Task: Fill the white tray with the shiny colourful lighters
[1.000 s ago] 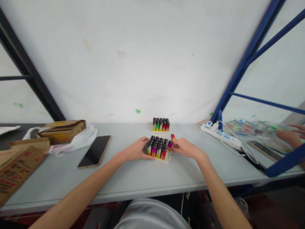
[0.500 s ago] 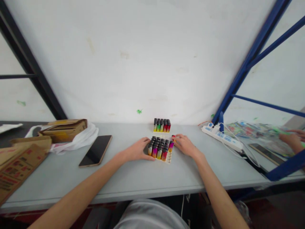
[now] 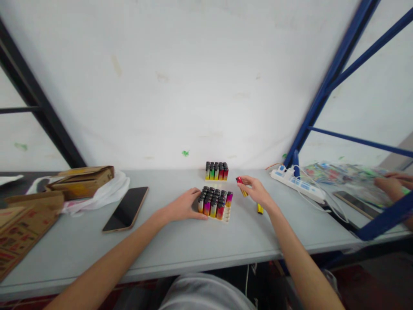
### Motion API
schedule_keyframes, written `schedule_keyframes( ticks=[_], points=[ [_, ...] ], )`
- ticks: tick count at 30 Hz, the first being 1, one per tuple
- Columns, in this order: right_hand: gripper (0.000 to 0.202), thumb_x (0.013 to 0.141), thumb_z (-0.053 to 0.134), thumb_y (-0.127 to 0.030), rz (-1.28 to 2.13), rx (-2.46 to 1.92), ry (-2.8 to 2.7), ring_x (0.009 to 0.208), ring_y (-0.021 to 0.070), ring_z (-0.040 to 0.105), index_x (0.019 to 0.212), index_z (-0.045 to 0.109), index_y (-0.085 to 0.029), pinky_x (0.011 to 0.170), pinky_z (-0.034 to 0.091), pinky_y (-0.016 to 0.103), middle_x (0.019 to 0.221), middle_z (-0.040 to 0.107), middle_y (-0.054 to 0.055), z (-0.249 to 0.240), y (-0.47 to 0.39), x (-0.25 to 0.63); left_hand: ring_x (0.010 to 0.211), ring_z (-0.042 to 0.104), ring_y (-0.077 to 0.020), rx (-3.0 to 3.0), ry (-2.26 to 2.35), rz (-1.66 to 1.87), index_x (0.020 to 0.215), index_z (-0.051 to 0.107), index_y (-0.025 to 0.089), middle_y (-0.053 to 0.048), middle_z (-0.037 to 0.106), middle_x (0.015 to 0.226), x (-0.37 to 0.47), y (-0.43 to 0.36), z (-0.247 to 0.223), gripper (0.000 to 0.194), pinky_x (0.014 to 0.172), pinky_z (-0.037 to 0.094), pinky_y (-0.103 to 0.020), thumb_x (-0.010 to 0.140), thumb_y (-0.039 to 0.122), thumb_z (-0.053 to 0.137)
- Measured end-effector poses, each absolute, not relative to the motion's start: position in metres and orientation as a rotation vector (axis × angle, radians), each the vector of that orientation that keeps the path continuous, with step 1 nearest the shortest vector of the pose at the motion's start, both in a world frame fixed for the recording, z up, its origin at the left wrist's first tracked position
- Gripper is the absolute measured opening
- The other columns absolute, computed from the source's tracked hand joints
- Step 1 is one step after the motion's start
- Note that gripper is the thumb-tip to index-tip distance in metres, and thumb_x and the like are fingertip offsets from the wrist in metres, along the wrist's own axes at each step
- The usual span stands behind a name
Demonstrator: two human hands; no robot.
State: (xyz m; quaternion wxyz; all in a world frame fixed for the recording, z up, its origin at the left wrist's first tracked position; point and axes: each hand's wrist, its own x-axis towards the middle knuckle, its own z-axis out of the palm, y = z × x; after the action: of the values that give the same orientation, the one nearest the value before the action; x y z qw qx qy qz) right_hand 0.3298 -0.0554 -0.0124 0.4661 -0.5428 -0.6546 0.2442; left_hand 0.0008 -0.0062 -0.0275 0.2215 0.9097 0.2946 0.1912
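Note:
A white tray [image 3: 227,214] holds several upright lighters [image 3: 213,202] with black tops and coloured bodies. Bare slots show along its right side, with one purple-orange lighter [image 3: 229,198] at the back of that column. My left hand [image 3: 185,205] grips the tray's left side, thumb along the front and fingers round the back. In my right hand [image 3: 255,189], to the right of the tray, a red-and-yellow lighter [image 3: 244,192] is pinched and tilted. Partly hidden under my right wrist, a yellow lighter-like piece [image 3: 260,209] lies on the table.
A second block of lighters [image 3: 216,171] stands behind, near the wall. At left are a phone [image 3: 126,209], a white plastic bag [image 3: 114,189] and cardboard boxes [image 3: 82,183]. A power strip [image 3: 298,186] with cables lies at right, beside a blue frame [image 3: 322,99]. Another person's hands [image 3: 392,186] work far right.
My right hand has moved right, away from the tray's edge, and the red-and-yellow lighter in it now shows clearly. My left hand stays on the tray. The view has shifted slightly.

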Motion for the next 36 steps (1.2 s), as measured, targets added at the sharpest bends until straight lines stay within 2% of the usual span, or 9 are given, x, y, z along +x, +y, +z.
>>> schedule_keyframes(
  ticks=[4,7,10,12,15,20,23,32,36],
  points=[
    [0.046,0.087,0.072,-0.056,1.024,-1.034,-1.397,0.078,0.0186,0.067,0.117,0.053,-0.027,0.073,0.054,0.035,0.092,0.071,0.002,0.007,-0.070,0.316,0.126,0.060,-0.0364,2.508,0.817,0.539,0.130,0.065,0.021,-0.014,0.063,0.133,0.000,-0.006,-0.028,0.082,0.114,0.045,-0.048,0.066,0.068,0.086],
    [0.045,0.088,0.073,-0.055,1.143,-0.904,-1.312,0.057,0.0106,0.051,0.117,0.049,-0.030,0.064,0.050,0.029,0.073,0.058,-0.007,0.018,-0.077,0.305,0.126,0.060,-0.0367,2.511,0.824,0.538,0.131,0.065,0.020,-0.014,0.063,0.133,0.000,-0.006,-0.028,0.084,0.114,0.046,-0.048,0.066,0.069,0.086],
    [0.043,0.087,0.072,-0.059,1.116,-0.926,-1.284,0.047,0.0068,0.029,0.111,0.052,-0.029,0.048,0.031,0.021,0.064,0.039,-0.011,0.023,-0.076,0.297,0.123,0.061,-0.0353,2.524,0.805,0.546,0.131,0.064,0.021,-0.012,0.063,0.131,0.000,-0.006,-0.028,0.082,0.113,0.046,-0.047,0.068,0.069,0.085],
    [0.043,0.088,0.068,-0.064,1.048,-1.000,-1.297,0.047,0.0069,0.023,0.102,0.055,-0.025,0.045,0.020,0.021,0.063,0.033,-0.011,0.022,-0.075,0.292,0.123,0.061,-0.0347,2.525,0.796,0.546,0.131,0.065,0.021,-0.012,0.063,0.130,0.000,-0.005,-0.028,0.082,0.113,0.047,-0.047,0.068,0.069,0.085],
    [0.048,0.090,0.061,-0.069,0.906,-1.109,-1.357,0.049,0.0082,0.027,0.088,0.056,-0.022,0.045,0.022,0.023,0.062,0.034,-0.008,0.020,-0.074,0.285,0.123,0.060,-0.0348,2.521,0.790,0.543,0.131,0.064,0.021,-0.013,0.063,0.130,0.000,-0.006,-0.027,0.082,0.113,0.046,-0.047,0.068,0.069,0.085],
    [0.053,0.091,0.055,-0.073,0.705,-1.204,-1.497,0.053,0.0116,0.035,0.080,0.056,-0.021,0.048,0.029,0.025,0.062,0.043,-0.005,0.015,-0.074,0.275,0.123,0.060,-0.0359,2.523,0.802,0.517,0.129,0.064,0.019,-0.014,0.063,0.130,0.001,-0.009,-0.023,0.081,0.113,0.046,-0.049,0.069,0.068,0.085],
    [0.055,0.092,0.053,-0.072,0.622,-1.221,-1.518,0.055,0.0121,0.035,0.071,0.050,-0.022,0.050,0.030,0.026,0.061,0.041,-0.004,0.012,-0.073,0.270,0.123,0.060,-0.0365,2.518,0.796,0.527,0.129,0.065,0.019,-0.015,0.063,0.130,0.001,-0.009,-0.022,0.080,0.113,0.046,-0.049,0.069,0.067,0.085],
    [0.039,0.088,0.050,-0.048,0.364,-1.334,-1.455,0.056,0.0125,0.035,0.059,0.040,-0.023,0.056,0.026,0.028,0.056,0.035,-0.004,0.003,-0.069,0.268,0.123,0.060,-0.0369,2.511,0.795,0.527,0.128,0.065,0.018,-0.015,0.063,0.130,0.001,-0.008,-0.022,0.080,0.114,0.046,-0.048,0.068,0.067,0.086],
    [0.039,0.087,0.049,-0.048,0.347,-1.347,-1.454,0.056,0.0126,0.036,0.059,0.040,-0.023,0.056,0.026,0.028,0.055,0.036,-0.004,0.003,-0.069,0.269,0.123,0.060,-0.0364,2.528,0.786,0.524,0.128,0.065,0.018,-0.014,0.063,0.129,0.001,-0.009,-0.022,0.080,0.113,0.046,-0.048,0.069,0.068,0.085]
  ],
)
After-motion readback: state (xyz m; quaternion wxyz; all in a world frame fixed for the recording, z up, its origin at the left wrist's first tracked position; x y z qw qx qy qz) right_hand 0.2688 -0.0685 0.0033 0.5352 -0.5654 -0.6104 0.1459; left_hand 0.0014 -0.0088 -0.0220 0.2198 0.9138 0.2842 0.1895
